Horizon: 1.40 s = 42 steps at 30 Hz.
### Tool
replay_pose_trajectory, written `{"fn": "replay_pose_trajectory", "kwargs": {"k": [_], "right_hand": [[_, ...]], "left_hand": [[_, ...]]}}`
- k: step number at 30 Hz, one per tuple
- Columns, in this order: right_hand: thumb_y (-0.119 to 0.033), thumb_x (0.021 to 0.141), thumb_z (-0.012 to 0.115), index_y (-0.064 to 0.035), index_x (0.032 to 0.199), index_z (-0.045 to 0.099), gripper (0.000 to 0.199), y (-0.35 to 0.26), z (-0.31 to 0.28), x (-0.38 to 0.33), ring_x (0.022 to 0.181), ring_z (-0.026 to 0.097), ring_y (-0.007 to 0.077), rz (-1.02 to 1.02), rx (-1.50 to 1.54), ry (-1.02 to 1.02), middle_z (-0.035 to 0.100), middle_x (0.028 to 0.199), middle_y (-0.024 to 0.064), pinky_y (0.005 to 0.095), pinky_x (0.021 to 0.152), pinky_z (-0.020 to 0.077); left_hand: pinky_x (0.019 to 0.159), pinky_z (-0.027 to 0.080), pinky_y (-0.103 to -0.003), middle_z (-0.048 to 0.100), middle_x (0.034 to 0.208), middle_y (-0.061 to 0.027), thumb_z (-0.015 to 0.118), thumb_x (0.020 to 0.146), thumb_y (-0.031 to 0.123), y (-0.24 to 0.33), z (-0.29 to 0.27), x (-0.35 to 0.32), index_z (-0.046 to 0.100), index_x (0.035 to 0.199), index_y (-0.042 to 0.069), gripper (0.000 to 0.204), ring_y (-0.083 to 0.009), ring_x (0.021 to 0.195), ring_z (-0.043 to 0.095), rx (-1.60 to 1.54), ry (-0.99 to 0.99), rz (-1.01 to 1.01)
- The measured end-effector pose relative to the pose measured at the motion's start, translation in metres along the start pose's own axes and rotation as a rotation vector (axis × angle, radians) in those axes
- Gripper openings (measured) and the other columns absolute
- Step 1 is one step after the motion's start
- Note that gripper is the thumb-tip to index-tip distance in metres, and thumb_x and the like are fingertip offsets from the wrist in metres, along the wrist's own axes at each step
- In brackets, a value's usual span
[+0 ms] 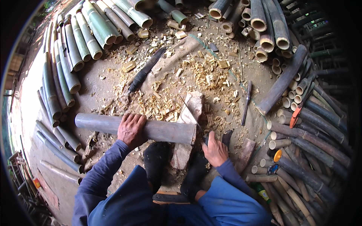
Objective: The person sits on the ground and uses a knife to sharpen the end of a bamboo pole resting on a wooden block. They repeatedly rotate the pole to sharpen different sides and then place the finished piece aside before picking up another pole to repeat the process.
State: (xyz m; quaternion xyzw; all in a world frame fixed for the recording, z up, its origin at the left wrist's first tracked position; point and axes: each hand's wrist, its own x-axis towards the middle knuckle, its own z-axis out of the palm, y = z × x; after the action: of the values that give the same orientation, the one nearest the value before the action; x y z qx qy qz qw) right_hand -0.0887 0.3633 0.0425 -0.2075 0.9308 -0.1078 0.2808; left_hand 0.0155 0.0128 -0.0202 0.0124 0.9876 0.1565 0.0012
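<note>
Bamboo poles (71, 56) ring the dirt floor (102, 94), stacked green at the upper left of the frame and grey and dark down the right side. Across the centre, a grey bamboo pole (158, 130) lies level, its right cut end resting on a wooden chopping block (188, 120) that stands just right of centre. Pale wood chips (196, 71) are strewn thickly over the floor above the block.

The left hand (131, 130) sits on top of the grey bamboo pole near its middle, fingers (130, 119) curled over the far side and closed around it, so the pole runs under the palm and out to both sides. The right hand (215, 150), lower right of centre, has its fingers wrapped shut on a dark handle; the thin blade of this knife (190, 111) slants up to the left over the block, just beside the pole's cut end.

A long machete (145, 71) lies on the floor in the upper middle. A slim chisel (247, 101) lies right of the chips.
</note>
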Motion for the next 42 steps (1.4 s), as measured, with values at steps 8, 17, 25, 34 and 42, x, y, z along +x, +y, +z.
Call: {"fn": "replay_pose_trajectory", "kwargs": {"k": [8, 17, 25, 34, 42], "right_hand": [[-0.03, 0.102, 0.069, -0.0027, 0.12, 0.047, 0.039, -0.031, -0.037, -0.024, 0.083, 0.073, 0.0509, -0.377, 0.405, 0.372, 0.073, 0.095, 0.0302, 0.0585, 0.067, 0.0563], [-0.028, 0.102, 0.07, -0.0015, 0.117, 0.051, 0.035, -0.03, -0.039, -0.021, 0.077, 0.071, 0.0504, -0.203, 0.322, 0.179, 0.071, 0.085, 0.0298, 0.0564, 0.064, 0.0549], [-0.029, 0.104, 0.067, -0.0008, 0.117, 0.049, 0.036, 0.006, 0.001, -0.002, 0.088, 0.069, 0.055, 0.011, 0.161, -0.014, 0.069, 0.089, 0.0334, 0.0626, 0.073, 0.0524], [-0.019, 0.1, 0.074, 0.001, 0.126, 0.059, 0.036, -0.028, -0.027, -0.025, 0.078, 0.073, 0.0479, -0.442, 0.436, 0.482, 0.073, 0.092, 0.0258, 0.0521, 0.065, 0.0581], [-0.028, 0.103, 0.069, -0.0019, 0.113, 0.049, 0.035, -0.025, -0.025, -0.021, 0.077, 0.07, 0.0508, -0.21, 0.318, 0.167, 0.07, 0.09, 0.0298, 0.056, 0.062, 0.0543]], "left_hand": [[0.115, 0.043, -0.054, 0.068, 0.129, -0.0166, 0.082, 0.07, 0.029, 0.001, 0.006, -0.018, 0.062, 0.133, 0.004, 0.07, -0.0363, 0.127, 0.063, 0.063, 0.124, -0.013], [0.116, 0.043, -0.055, 0.066, 0.134, -0.0167, 0.075, 0.078, 0.023, 0.006, 0.018, -0.029, 0.061, 0.136, 0.004, 0.063, -0.0348, 0.128, 0.063, 0.149, 0.239, -0.034], [0.119, 0.039, -0.055, 0.062, 0.136, -0.0169, 0.083, 0.067, 0.024, 0.024, 0.004, -0.019, 0.058, 0.14, 0.005, 0.08, -0.0372, 0.138, 0.054, 0.083, 0.125, -0.105], [0.105, 0.045, -0.049, 0.064, 0.104, -0.0135, 0.087, 0.059, 0.035, 0.008, -0.02, 0.011, 0.064, 0.111, 0.008, 0.062, -0.0342, 0.11, 0.065, -0.044, -0.163, -0.039], [0.11, 0.043, -0.052, 0.066, 0.112, -0.0144, 0.086, 0.065, 0.031, 0.012, -0.01, -0.003, 0.061, 0.118, 0.007, 0.063, -0.0352, 0.116, 0.063, -0.043, -0.092, -0.074]]}}
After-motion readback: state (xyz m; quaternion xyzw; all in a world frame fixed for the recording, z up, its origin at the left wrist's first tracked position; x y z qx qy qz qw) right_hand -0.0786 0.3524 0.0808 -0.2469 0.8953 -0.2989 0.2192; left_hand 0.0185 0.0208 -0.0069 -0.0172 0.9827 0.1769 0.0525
